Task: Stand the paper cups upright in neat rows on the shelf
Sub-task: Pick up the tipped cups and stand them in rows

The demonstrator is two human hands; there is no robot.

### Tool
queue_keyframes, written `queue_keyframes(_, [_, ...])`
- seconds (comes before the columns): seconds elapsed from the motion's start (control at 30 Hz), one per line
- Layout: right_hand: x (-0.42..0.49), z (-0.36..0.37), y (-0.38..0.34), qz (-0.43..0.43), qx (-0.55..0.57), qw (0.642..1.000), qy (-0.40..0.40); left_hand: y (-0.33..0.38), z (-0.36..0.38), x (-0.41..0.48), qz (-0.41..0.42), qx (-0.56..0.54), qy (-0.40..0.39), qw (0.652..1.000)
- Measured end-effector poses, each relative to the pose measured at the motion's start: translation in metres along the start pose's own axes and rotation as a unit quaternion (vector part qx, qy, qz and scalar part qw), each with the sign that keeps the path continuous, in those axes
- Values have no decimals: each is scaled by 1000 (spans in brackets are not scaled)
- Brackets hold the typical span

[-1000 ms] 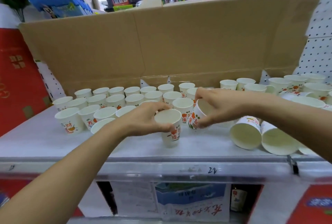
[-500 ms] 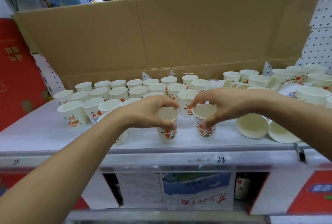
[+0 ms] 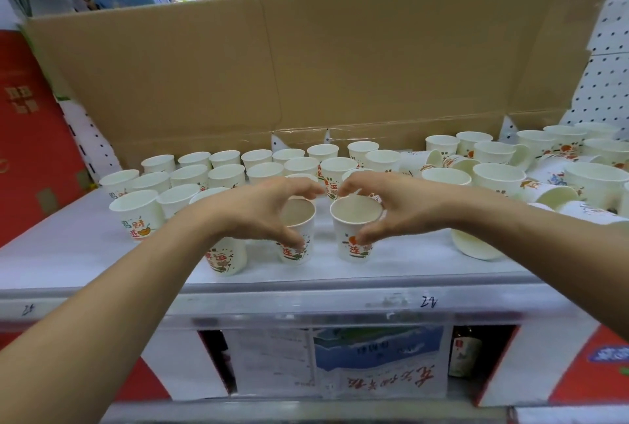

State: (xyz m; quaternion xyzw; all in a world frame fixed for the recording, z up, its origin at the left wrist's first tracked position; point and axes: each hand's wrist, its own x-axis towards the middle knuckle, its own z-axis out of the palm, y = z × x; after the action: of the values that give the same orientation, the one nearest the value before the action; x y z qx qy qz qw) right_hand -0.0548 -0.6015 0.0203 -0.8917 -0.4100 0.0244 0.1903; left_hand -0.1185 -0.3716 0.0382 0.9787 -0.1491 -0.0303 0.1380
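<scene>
One wide-angle camera, worn on the person's head, looks forward and down from close above the shelf [image 3: 85, 253]. The forearms run in from 7 and 5 o'clock, with the left hand [image 3: 258, 209] and right hand [image 3: 401, 206] at centre. A cardboard flap [image 3: 306, 66] fills 12 o'clock.

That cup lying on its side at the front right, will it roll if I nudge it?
Likely yes: the tipped paper cup lies on its curved wall. It looks empty, so probably very light. Thin paper may dent if squeezed.
</scene>
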Motion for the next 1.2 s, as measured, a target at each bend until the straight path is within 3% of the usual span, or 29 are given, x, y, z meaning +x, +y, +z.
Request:
queue_keyframes(0.07, [-11,-9,-2,-1,5,1000,26,4,0,-5,12,1,44,999])
queue_keyframes(0.17, [-37,-39,8,4,40,989,144,23,1,-11,62,-21,138,988])
queue_keyframes(0.3, [-77,-79,45,57,34,970,234,59,5,2,132,-34,151,979])
queue_keyframes(0.43, [-100,-87,75,95,25,970,222,89,12,44,175,-15,124,977])
queue_keyframes(0.6, [-111,-82,84,74,-3,984,162,118,23,111,158,73,101,980])
queue_keyframes(0.77, [-107,-65,86,43,-192,979,56,129,29,151,127,204,83,967])
queue_keyframes(0.87, [-98,-57,82,17,-227,974,18,130,32,161,138,234,97,958])
queue_keyframes(1.07, [-86,-56,85,23,-221,973,62,128,34,155,137,212,96,963])
queue_keyframes(1.2, [-80,-67,91,100,-111,984,99,119,30,130,110,165,68,978])
